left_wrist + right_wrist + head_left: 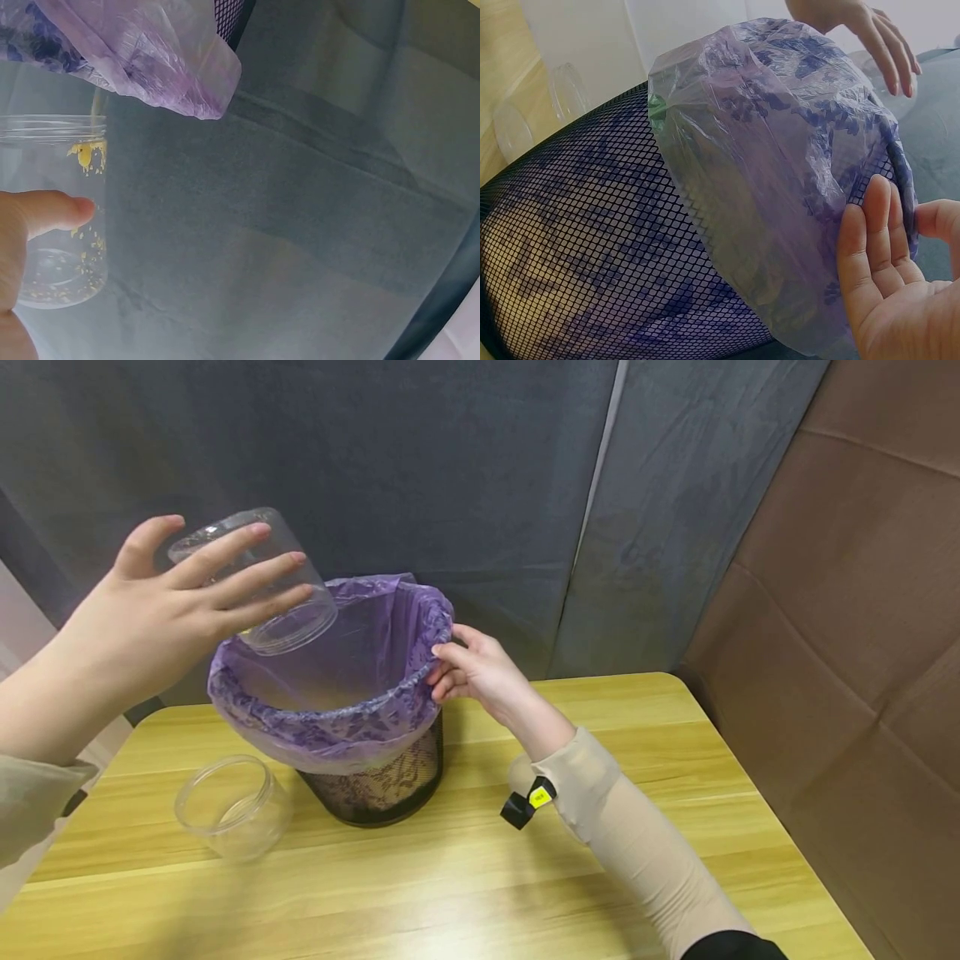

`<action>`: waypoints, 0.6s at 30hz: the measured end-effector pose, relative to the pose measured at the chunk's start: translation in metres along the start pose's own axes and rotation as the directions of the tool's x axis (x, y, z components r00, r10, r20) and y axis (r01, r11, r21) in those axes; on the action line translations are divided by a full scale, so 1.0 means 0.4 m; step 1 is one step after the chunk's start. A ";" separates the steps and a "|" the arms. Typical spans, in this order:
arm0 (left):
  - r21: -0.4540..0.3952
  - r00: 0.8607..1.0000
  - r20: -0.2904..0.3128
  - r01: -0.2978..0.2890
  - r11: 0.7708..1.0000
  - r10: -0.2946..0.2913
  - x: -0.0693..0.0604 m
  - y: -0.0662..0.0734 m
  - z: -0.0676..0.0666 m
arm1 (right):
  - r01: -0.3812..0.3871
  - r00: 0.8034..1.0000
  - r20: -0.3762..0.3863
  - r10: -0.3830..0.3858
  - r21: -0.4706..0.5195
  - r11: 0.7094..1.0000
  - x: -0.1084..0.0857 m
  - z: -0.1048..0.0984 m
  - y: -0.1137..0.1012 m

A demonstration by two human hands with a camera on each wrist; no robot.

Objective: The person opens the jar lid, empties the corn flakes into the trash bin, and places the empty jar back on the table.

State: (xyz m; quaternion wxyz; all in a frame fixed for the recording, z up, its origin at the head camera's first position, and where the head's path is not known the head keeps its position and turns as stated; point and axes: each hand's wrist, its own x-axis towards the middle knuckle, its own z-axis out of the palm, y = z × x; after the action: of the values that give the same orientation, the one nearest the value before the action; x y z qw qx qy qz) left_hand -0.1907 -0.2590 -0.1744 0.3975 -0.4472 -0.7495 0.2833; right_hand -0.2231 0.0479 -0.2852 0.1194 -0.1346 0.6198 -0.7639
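My left hand (pixel 195 589) grips a clear plastic jar (pixel 303 622), tilted with its mouth down over the bin opening. Yellow crumbs (pixel 86 155) cling to its inner wall in the left wrist view. The black mesh bin (pixel 382 789) stands on the table, lined with a purple patterned bag (pixel 337 731) folded over its rim. At the bin's right side, my right hand (pixel 483 672) pinches the bag-covered rim between thumb and fingers. The right wrist view shows those fingers (pixel 877 240) lying against the outside of the bag.
A second clear jar (pixel 240 818) stands upright on the wooden table (pixel 450 893), left of the bin. Partly hidden beneath the right sleeve is a clear round piece (pixel 521 770). Grey curtain (pixel 450 468) hangs behind, and a brown padded panel (pixel 862 635) rises at right.
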 end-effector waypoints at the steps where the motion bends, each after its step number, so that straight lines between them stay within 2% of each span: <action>1: -0.124 1.000 -0.014 0.015 0.992 -0.017 0.005 0.002 -0.007 | 0.000 1.000 0.000 0.000 0.001 1.000 0.000 0.000 0.000; 2: -0.160 1.000 -0.016 0.021 0.987 -0.024 0.009 0.004 -0.013 | 0.001 1.000 0.000 -0.001 0.001 1.000 0.000 0.000 0.000; 4: -0.180 1.000 -0.010 0.018 0.983 -0.020 0.014 0.006 -0.020 | 0.001 1.000 0.000 -0.001 0.002 1.000 -0.001 0.001 0.000; 6: -0.173 1.000 0.007 0.006 0.985 -0.005 0.017 0.006 -0.023 | -0.001 1.000 0.000 0.001 0.000 1.000 -0.001 0.001 0.000; 10: -0.123 1.000 -0.002 -0.010 0.992 0.010 0.020 0.006 -0.022 | -0.005 1.000 -0.003 0.005 -0.003 1.000 -0.002 0.000 0.001; 18: -0.141 0.998 0.000 -0.066 0.988 0.067 0.020 -0.001 -0.023 | 0.003 1.000 -0.005 -0.003 0.008 1.000 -0.001 0.000 0.000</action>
State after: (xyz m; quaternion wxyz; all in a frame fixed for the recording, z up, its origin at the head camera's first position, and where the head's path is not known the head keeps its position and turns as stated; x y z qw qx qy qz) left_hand -0.1855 -0.2512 -0.1665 0.3536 -0.4983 -0.7531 0.2440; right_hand -0.2226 0.0478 -0.2853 0.1172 -0.1330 0.6170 -0.7667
